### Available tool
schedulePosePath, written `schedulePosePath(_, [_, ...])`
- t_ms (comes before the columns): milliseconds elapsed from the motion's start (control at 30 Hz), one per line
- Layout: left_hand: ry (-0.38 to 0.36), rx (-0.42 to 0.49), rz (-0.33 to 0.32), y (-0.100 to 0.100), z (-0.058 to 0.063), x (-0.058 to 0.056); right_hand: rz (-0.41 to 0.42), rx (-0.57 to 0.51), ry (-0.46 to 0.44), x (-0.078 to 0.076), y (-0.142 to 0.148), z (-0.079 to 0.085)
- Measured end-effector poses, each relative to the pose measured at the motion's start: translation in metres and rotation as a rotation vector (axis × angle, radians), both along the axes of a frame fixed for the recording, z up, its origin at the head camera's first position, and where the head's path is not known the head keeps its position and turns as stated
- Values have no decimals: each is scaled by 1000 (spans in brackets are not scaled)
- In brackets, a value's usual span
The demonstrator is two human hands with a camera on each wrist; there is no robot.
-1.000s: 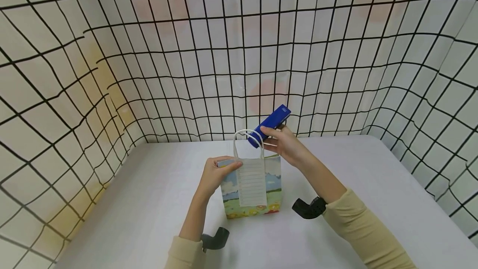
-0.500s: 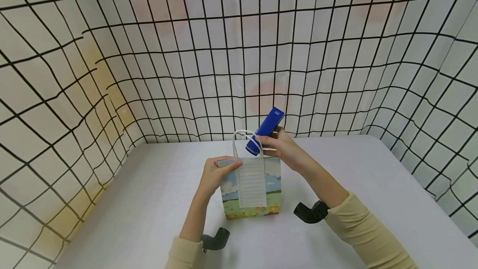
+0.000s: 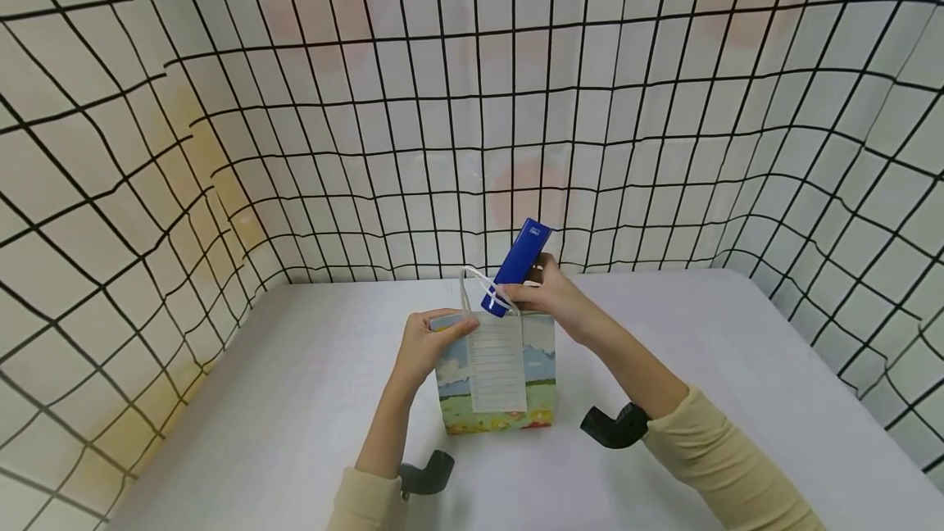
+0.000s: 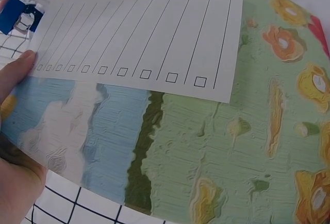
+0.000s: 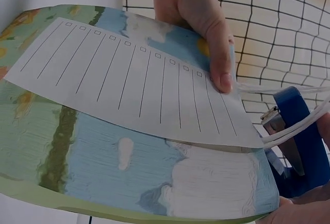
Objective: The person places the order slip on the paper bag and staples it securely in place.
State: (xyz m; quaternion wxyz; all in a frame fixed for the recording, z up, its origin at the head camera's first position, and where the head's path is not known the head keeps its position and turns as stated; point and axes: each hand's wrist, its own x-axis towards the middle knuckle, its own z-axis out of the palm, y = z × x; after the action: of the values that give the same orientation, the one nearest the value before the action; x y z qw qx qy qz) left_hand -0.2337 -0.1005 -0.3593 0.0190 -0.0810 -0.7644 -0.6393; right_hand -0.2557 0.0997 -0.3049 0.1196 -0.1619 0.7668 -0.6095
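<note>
A small paper gift bag (image 3: 541, 371) painted with sky and flowers stands upright on the table. Against its front lies a white slip of paper (image 3: 497, 367) with ruled lines and checkboxes. My left hand (image 3: 422, 347) pinches the bag's upper left edge, its thumb on the slip's top corner. My right hand (image 3: 564, 299) grips a blue stapler (image 3: 524, 252), tilted, low end at the bag's top edge by the white cord handles (image 3: 465, 289). Metal parts of the stapler (image 5: 295, 152) show in the right wrist view, behind a handle cord. Some right fingers are hidden.
The white table (image 3: 295, 400) runs back to a black wire grid (image 3: 413, 121) that encloses it at the back and both sides. A black camera mount (image 3: 428, 472) sits at the left wrist, and another black mount (image 3: 615, 426) at the right.
My right hand has lowered the stapler and moved it left, turning it steeper. The handle cord has bent down with it, and the slip sits slightly lower. My left hand stays in place.
</note>
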Motion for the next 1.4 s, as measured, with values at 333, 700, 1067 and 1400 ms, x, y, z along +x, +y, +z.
schedulePosePath(333, [28,-7,11,-1,-15,-9,-21,74,65,5,-4,-1])
schedulePosePath(700, [62,3,-4,-2,-15,-9,12,92,89,10,-6,0])
schedulePosePath(1067, [61,29,-27,-3,-17,-10,47,113,123,10,-7,-1])
schedulePosePath(1400, [46,10,-9,-2,-15,-9,81,152,172,11,-7,1])
